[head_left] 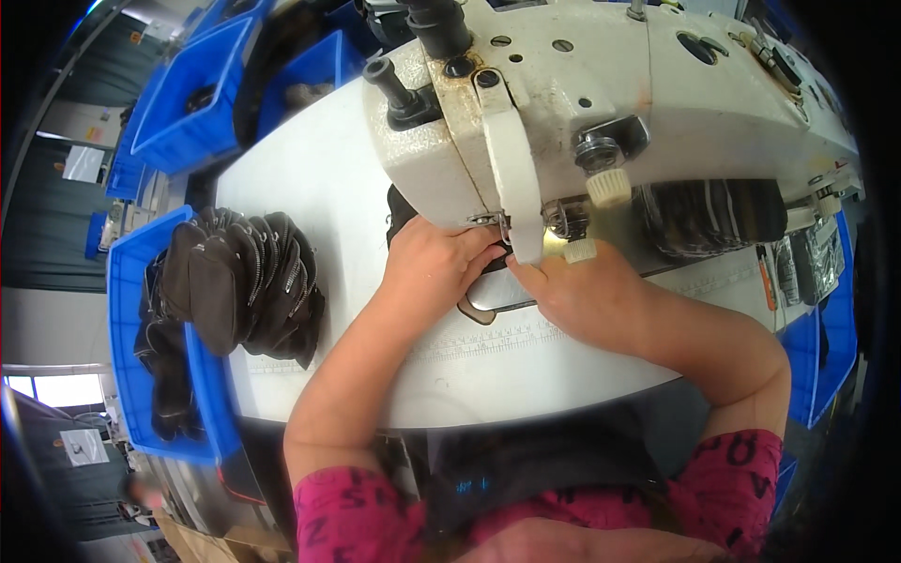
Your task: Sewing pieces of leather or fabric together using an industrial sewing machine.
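A small dark workpiece point(488, 266) — probably leather or fabric, though most of it is hidden — is pressed flat on the sewing machine's bed, right under the needle area of the white industrial sewing machine point(601, 103). It is pinned from the left by the left hand point(434, 261), whose fingers are curled and bunched on the piece, and from the right by the right hand point(582, 293), whose fingertips are laid narrow and flat against its edge. The two hands nearly touch at the presser foot. Just below them a metal plate point(502, 293) is seen in the white table point(310, 178), with a printed ruler strip point(488, 340) running along the table nearer the person. To the left, a stack of dark zippered pieces point(249, 281) is piled at the table's edge, partly overhanging a blue bin point(122, 310) that holds more dark pieces. Further blue bins point(188, 94) are set behind the table. Pink patterned sleeves point(732, 469) are seen at the lower edge.
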Demonstrator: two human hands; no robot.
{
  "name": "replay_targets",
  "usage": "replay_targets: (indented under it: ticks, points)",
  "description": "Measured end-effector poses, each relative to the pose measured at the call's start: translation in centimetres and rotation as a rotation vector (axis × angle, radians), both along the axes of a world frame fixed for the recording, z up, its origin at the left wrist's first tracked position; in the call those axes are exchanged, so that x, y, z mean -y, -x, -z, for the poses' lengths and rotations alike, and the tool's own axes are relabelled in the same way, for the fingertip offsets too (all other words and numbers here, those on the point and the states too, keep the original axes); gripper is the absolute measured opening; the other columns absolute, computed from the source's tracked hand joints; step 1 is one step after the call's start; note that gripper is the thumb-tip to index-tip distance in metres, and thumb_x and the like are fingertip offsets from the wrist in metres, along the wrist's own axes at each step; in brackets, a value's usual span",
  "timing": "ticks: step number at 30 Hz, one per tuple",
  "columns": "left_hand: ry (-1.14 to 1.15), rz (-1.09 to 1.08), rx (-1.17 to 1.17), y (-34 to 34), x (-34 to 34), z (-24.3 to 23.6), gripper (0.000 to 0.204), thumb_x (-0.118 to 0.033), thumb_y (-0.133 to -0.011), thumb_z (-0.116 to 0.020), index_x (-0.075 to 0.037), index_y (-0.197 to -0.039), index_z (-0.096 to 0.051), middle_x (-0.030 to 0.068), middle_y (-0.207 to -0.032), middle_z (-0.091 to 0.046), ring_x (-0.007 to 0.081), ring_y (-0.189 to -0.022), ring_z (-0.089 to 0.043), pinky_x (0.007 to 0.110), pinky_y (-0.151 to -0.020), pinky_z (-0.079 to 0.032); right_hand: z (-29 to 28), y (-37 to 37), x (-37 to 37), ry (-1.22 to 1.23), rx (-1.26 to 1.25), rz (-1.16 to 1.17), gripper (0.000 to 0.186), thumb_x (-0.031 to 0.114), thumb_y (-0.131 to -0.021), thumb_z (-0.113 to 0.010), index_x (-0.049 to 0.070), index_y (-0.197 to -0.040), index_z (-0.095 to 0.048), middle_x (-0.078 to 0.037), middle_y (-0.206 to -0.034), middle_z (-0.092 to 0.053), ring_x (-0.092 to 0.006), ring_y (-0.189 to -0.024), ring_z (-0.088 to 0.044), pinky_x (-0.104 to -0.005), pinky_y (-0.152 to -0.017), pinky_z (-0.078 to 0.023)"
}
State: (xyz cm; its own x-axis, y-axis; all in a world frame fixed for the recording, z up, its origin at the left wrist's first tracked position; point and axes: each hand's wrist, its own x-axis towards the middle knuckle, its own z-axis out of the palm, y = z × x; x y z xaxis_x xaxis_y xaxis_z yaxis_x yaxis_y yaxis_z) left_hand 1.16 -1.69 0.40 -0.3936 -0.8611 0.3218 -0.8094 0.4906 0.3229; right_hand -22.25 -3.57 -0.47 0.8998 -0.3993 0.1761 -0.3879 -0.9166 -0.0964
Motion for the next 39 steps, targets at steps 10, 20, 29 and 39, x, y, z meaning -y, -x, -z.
replay_targets:
  ticks: [10,20,29,39]
  points:
    - [-0.143,0.019,-0.154,-1.4,0.6,0.6,0.018,-0.017,-0.085,-0.079,-0.01,-0.101,-0.079,0.0099,-0.09,-0.074,0.0346,-0.083,-0.07,0.042,-0.075,-0.057,-0.3,-0.2,-0.6,-0.007,-0.039,0.073,0.044,0.013,-0.082,-0.064,0.01,-0.126,-0.068,-0.004,-0.08,-0.066,-0.0198,-0.068,-0.068,-0.0359,-0.056,-0.051]
    - [-0.014,0.016,-0.033,-1.0,0.7,1.2,0.019,-0.024,-0.083,-0.084,-0.011,-0.096,-0.078,0.007,-0.084,-0.074,0.0273,-0.073,-0.071,0.038,-0.064,-0.056,-0.4,-0.5,-0.3,-0.072,-0.083,0.063,0.046,0.012,-0.085,-0.063,0.01,-0.131,-0.066,-0.005,-0.083,-0.067,-0.0221,-0.07,-0.069,-0.0393,-0.059,-0.053]
    - [-0.051,-0.005,-0.081,-0.6,0.8,1.2,0.015,-0.023,-0.082,-0.083,-0.011,-0.091,-0.079,0.0062,-0.085,-0.074,0.0272,-0.073,-0.071,0.038,-0.065,-0.056,-0.2,-0.4,0.0,-0.013,0.084,-0.011,0.037,0.009,-0.082,-0.064,-0.003,-0.117,-0.063,-0.007,-0.065,-0.065,-0.0236,-0.057,-0.067,-0.0382,-0.05,-0.05]
    - [-0.009,-0.148,0.033,0.7,0.4,1.1,0.013,-0.023,-0.083,-0.08,-0.018,-0.094,-0.081,0.0057,-0.085,-0.075,0.0292,-0.077,-0.072,0.039,-0.067,-0.058,0.6,-0.4,0.3,-0.017,0.074,0.044,0.04,0.009,-0.081,-0.065,-0.001,-0.119,-0.063,-0.006,-0.059,-0.064,-0.0257,-0.052,-0.066,-0.0396,-0.05,-0.05]
